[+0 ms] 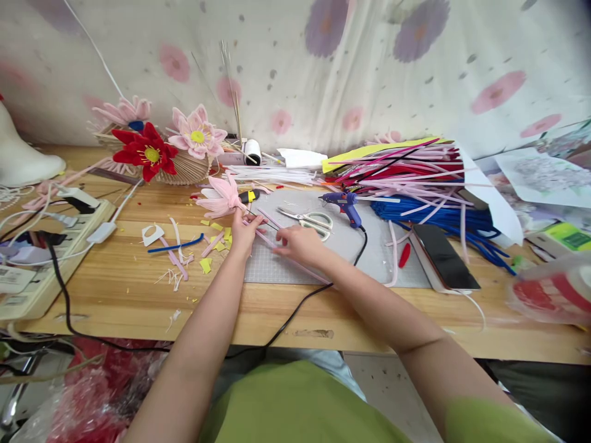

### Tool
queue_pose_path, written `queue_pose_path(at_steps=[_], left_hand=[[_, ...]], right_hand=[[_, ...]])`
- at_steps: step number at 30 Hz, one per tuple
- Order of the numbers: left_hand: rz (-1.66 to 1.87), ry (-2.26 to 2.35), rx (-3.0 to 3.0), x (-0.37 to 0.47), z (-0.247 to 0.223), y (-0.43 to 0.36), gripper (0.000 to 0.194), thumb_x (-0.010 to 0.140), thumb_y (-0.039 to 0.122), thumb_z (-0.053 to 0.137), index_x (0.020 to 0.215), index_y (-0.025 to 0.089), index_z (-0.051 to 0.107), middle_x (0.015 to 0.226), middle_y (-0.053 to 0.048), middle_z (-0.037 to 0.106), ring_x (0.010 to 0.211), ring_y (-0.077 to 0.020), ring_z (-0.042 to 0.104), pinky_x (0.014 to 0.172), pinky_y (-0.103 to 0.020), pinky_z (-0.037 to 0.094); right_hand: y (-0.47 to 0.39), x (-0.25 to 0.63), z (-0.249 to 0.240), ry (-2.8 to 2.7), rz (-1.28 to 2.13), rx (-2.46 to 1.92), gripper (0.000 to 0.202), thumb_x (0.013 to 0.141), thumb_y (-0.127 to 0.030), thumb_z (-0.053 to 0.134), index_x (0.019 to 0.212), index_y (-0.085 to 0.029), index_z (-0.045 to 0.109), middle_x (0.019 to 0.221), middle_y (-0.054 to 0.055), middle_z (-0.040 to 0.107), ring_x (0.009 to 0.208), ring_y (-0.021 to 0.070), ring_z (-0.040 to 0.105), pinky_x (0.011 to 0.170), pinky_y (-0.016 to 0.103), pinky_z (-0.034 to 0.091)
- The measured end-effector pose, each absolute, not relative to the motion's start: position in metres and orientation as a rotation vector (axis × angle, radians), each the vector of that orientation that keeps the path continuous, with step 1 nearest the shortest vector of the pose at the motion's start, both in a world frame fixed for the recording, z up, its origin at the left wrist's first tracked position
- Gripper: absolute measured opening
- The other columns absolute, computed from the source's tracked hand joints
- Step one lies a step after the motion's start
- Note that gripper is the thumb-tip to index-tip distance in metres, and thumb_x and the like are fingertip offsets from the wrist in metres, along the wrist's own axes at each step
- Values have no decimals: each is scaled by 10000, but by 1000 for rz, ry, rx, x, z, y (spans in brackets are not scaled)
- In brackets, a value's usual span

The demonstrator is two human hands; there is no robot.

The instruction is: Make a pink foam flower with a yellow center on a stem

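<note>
My left hand (244, 235) is closed around the base of a pink pipe-cleaner flower (222, 195), whose petals point to the upper left. A thin dark stem (266, 223) runs from the flower towards my right hand (299, 244). The right fingers are curled in a pinch near the stem and a long pink pipe cleaner (308, 271), which trails down to the right over the grey cutting mat (264, 269). Exactly what the right fingertips grip is hard to see. Just beyond that hand lie scissors (301, 218), with a blue glue gun (349, 211) to their right.
Pink and red pipe cleaners (401, 169) and a blue bundle (410, 214) lie at the back right, near a phone (444, 255). Yellow scraps (205, 265) litter the left side. Finished flowers (150, 154) stand behind a power strip (58, 271). A black cable (295, 311) crosses the front.
</note>
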State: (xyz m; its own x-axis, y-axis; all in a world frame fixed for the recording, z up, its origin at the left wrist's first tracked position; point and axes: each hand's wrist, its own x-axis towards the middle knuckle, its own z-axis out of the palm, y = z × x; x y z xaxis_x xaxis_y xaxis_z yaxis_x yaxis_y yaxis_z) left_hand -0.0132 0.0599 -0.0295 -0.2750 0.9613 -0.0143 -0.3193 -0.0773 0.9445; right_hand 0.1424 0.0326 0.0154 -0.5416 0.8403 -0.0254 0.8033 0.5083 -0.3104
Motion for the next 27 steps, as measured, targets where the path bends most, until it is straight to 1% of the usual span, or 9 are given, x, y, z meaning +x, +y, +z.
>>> queue_pose_path(at_steps=[2, 4, 6, 8, 10, 13, 18, 23, 27], left_hand=[[1568, 1144, 833, -14, -30, 60, 818, 639, 129, 718, 1352, 282, 347, 622, 58, 505, 637, -141, 644, 457, -170, 481], [1568, 1151, 815, -14, -31, 61, 824, 638, 117, 714, 1353, 282, 339, 614, 64, 501, 636, -137, 646, 470, -169, 487], [1568, 1149, 790, -15, -31, 63, 814, 643, 105, 704, 1349, 278, 338, 595, 74, 488, 642, -136, 652, 491, -171, 498], [1571, 1145, 771, -16, -31, 64, 786, 649, 95, 694, 1335, 274, 353, 578, 82, 476, 647, -137, 659, 517, -176, 509], [1564, 1151, 757, -17, -30, 65, 758, 648, 89, 691, 1313, 273, 378, 571, 85, 475, 646, -139, 663, 528, -180, 514], [1542, 1162, 755, -15, -28, 64, 737, 638, 86, 691, 1293, 249, 396, 568, 82, 486, 647, -156, 666, 517, -194, 516], [1511, 1172, 781, -8, -26, 59, 695, 630, 93, 689, 1259, 219, 418, 589, 58, 557, 617, -154, 652, 523, -219, 512], [1510, 1227, 759, 0, -30, 57, 518, 598, 30, 653, 1070, 188, 511, 639, 48, 598, 521, -92, 587, 531, -198, 481], [1559, 1200, 726, 1, -34, 59, 444, 572, -29, 588, 954, 188, 518, 764, 19, 648, 645, -92, 621, 617, -193, 485]], right_hand=[[30, 126, 6, -2685, 308, -1391, 225, 824, -334, 504, 946, -180, 613, 957, 87, 669, 917, 205, 582, 663, 259, 366], [33, 125, 1, -2687, 330, -1392, 220, 845, -254, 442, 942, -164, 618, 982, 102, 662, 903, 195, 583, 674, 257, 366], [42, 136, 4, -2651, 586, -1410, 231, 852, -232, 417, 908, -164, 631, 911, 75, 671, 813, 161, 584, 660, 239, 363], [52, 154, 12, -2555, 945, -1388, 255, 866, -282, 412, 878, -169, 641, 771, 28, 655, 688, 120, 554, 630, 216, 358], [62, 169, 19, -2393, 1074, -1353, 346, 889, -373, 369, 868, -160, 640, 674, 1, 601, 613, 100, 505, 606, 207, 350], [68, 172, 24, -2159, 947, -1337, 462, 906, -464, 280, 913, -151, 620, 652, -4, 551, 594, 101, 481, 590, 213, 341], [57, 136, 15, -2157, 752, -1371, 386, 932, -417, 256, 1170, -206, 474, 832, 21, 633, 703, 138, 560, 630, 233, 357], [51, 110, 1, -2235, 465, -1441, 341, 946, -368, 256, 1042, -209, 542, 995, 46, 636, 893, 156, 569, 681, 232, 351], [50, 105, -10, -2242, 365, -1489, 335, 940, -357, 295, 1029, -220, 587, 977, 42, 633, 924, 146, 554, 693, 224, 341]])
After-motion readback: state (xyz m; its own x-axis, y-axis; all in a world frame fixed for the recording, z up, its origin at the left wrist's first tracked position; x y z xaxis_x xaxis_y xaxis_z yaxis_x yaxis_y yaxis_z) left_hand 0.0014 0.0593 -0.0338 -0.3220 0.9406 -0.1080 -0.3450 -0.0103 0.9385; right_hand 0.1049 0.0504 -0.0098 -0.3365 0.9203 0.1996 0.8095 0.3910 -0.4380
